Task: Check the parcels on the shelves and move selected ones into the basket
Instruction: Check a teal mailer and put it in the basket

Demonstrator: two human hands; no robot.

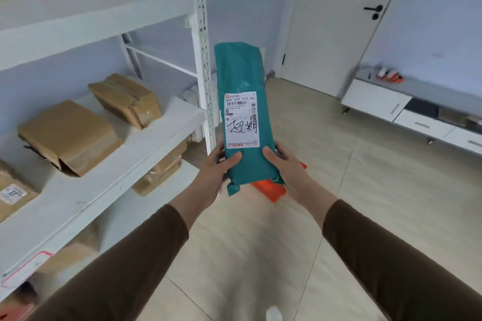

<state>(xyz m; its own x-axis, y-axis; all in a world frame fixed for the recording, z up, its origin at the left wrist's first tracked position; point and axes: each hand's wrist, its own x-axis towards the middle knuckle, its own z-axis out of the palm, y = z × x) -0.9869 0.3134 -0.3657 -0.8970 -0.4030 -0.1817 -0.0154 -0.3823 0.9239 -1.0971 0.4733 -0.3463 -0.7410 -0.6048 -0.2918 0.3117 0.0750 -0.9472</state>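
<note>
Hands hold a teal parcel (242,81) upright in mid-air, in front of the shelf post (202,60). Left hand (216,167) grips its lower left edge, thumb across the front just below the white label (241,119). Right hand (284,167) grips the lower right edge, thumb likewise on the front. Both wear brown sleeves. Label bears a barcode, printed digits and handwritten black characters. Behind the parcel's lower end an orange object (271,189) shows, mostly hidden; what it is cannot be told. On the white shelves (109,164) to the left lie 2 brown boxes (66,135), with more above and below. White door (336,21) stands beyond.
</note>
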